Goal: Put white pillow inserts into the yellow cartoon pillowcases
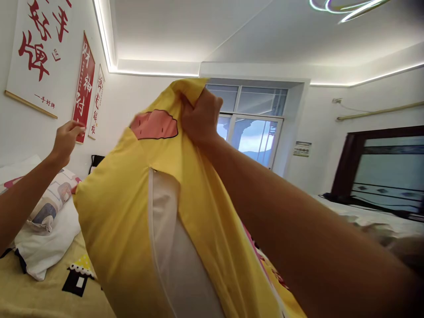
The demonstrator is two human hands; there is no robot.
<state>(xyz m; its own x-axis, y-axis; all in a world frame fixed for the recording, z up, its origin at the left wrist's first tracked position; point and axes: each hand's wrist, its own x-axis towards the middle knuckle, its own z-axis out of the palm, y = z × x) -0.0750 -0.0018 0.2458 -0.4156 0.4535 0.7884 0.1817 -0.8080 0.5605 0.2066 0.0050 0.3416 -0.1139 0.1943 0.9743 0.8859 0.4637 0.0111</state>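
Observation:
My right hand (202, 115) is closed on the top corner of a yellow pillowcase (115, 207), holding it up in front of me. A pink printed patch (157, 124) with a dark outline lies just left of that hand. Through a long slit down the pillowcase's side, a white pillow (188, 256) shows; its lower part runs out of view. Off to the left, my left hand (67, 139) is raised in the air, apart from the pillowcase. Its fingers are curled in together, and I see nothing between them.
Beneath the pillowcase, a yellow bedspread (36, 296) covers the bed. A patterned pillow (56, 196) lies on a white pillow (49, 247) at the left. Wall scrolls (86, 84) hang beyond my left hand. A window (255, 128) is behind; a dark-framed panel (391, 172) stands at the right.

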